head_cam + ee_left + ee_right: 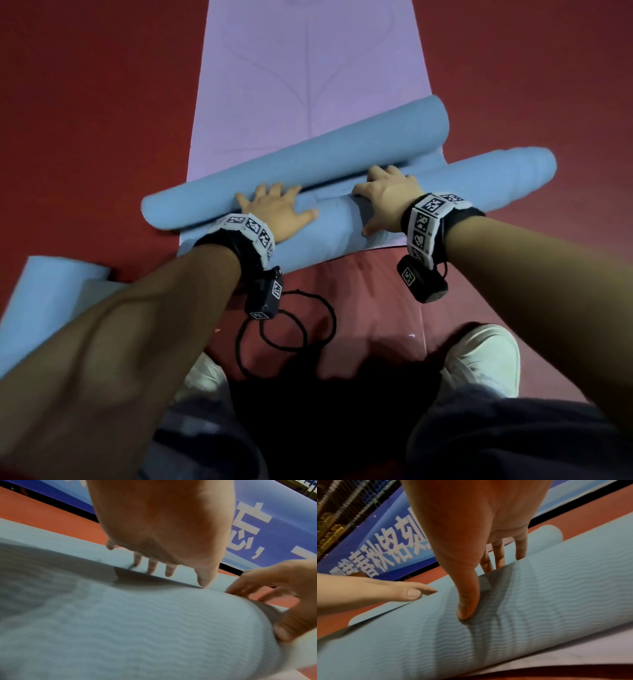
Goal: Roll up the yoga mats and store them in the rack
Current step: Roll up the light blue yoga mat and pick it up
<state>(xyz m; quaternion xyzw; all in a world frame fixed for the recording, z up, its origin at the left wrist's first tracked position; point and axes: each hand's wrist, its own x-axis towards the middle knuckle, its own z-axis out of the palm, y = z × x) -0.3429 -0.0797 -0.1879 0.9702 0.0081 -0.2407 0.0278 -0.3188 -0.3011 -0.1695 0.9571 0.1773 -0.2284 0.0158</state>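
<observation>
A purple yoga mat [308, 68] lies flat on the floor and stretches away from me. Across its near end lies a blue roll [462, 181], set slantwise. My left hand [274, 212] presses on the roll [137, 628] with straight, spread fingers [152, 566]. My right hand [387, 198] arches over the roll [539, 601], fingers [498, 553] down its far side and thumb dented into the top. Behind the roll a second blue band [308, 154] crosses the purple mat; I cannot tell whether it is a flap or a roll. No rack is in view.
Red floor [85, 102] surrounds the mats. Another blue mat [51, 301] lies at the lower left beside my left forearm. A black cord [291, 325] loops on the floor between my pale shoes [479, 356]. A blue banner with white characters [385, 540] runs along the far side.
</observation>
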